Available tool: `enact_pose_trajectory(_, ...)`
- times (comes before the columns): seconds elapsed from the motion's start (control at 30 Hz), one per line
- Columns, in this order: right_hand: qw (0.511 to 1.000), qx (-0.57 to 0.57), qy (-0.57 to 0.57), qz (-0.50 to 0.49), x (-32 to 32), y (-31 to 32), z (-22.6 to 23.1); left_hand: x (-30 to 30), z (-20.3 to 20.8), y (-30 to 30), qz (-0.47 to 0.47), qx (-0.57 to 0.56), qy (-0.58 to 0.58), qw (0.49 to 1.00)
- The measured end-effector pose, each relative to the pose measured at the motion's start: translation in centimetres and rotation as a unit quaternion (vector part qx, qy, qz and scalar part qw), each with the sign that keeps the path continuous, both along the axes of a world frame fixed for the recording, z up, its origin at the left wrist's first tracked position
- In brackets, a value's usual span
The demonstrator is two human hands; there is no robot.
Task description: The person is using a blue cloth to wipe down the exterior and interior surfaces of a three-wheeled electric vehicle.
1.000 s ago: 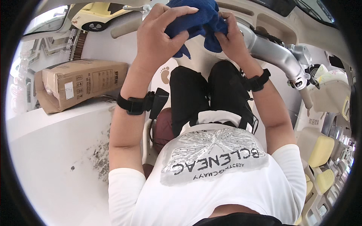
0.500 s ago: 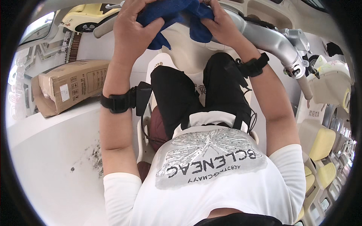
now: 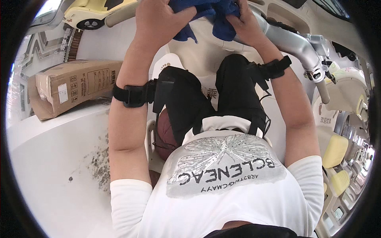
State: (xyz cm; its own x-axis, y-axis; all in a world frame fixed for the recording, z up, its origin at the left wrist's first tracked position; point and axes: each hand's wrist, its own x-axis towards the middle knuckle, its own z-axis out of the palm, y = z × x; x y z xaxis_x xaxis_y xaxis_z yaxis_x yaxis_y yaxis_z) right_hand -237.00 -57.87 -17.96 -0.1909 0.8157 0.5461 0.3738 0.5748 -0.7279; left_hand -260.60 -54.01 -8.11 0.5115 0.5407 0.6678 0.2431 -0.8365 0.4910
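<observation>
A blue cloth [image 3: 224, 27] is bunched between my two hands at the top edge of the view, with loose corners hanging down. My left hand [image 3: 158, 22] grips its left part, the thumb pressed along it. The fingers of my right hand [image 3: 248, 25] close on the cloth's right part. Just behind and to the right runs a thick silver handlebar [image 3: 283, 37], over a cream scooter body. Whether the cloth touches the bar I cannot tell. The upper part of the cloth is cut off by the frame.
A torn cardboard box [image 3: 73, 85] lies on a white surface at the left. Two beige grips [image 3: 322, 92] end the handlebar. A yellow toy-like vehicle [image 3: 91, 16] stands at the far left. Cream vehicles with yellow seats [image 3: 335, 150] line the right side.
Both my hands have shifted to the right with the cloth, the left one more than the right. They hold it closer together now.
</observation>
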Motion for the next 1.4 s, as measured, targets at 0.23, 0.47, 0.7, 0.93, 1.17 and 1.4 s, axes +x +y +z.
enact_pose_trajectory(0.23, 0.999, -0.003, 0.037, 0.033, -0.3, 0.3, 0.3, 0.0, -0.1, -0.4, 0.04, 0.022, 0.008, 0.999)
enact_pose_trajectory(0.47, 0.996, 0.082, 0.016, -0.017, -0.2, 0.7, -0.2, 0.1, -0.1, 0.1, 0.009, 0.019, 0.005, 1.0)
enact_pose_trajectory(0.7, 0.998, -0.042, 0.044, -0.026, -1.2, -1.0, 1.2, -0.3, 0.7, -0.8, 0.032, 0.026, 0.047, 0.998)
enact_pose_trajectory(0.93, 0.988, 0.093, 0.034, -0.121, -3.2, 0.6, 5.9, -3.6, 2.9, 1.1, 0.154, 0.163, -0.006, 0.975)
enact_pose_trajectory(1.17, 0.955, 0.145, -0.08, -0.245, -6.5, -0.7, 5.0, -7.5, -3.3, 2.0, 0.203, 0.119, 0.069, 0.97)
enact_pose_trajectory(1.4, 0.943, 0.213, -0.152, -0.207, -7.6, -2.7, 5.7, -8.5, -4.0, 1.8, 0.243, 0.136, 0.082, 0.957)
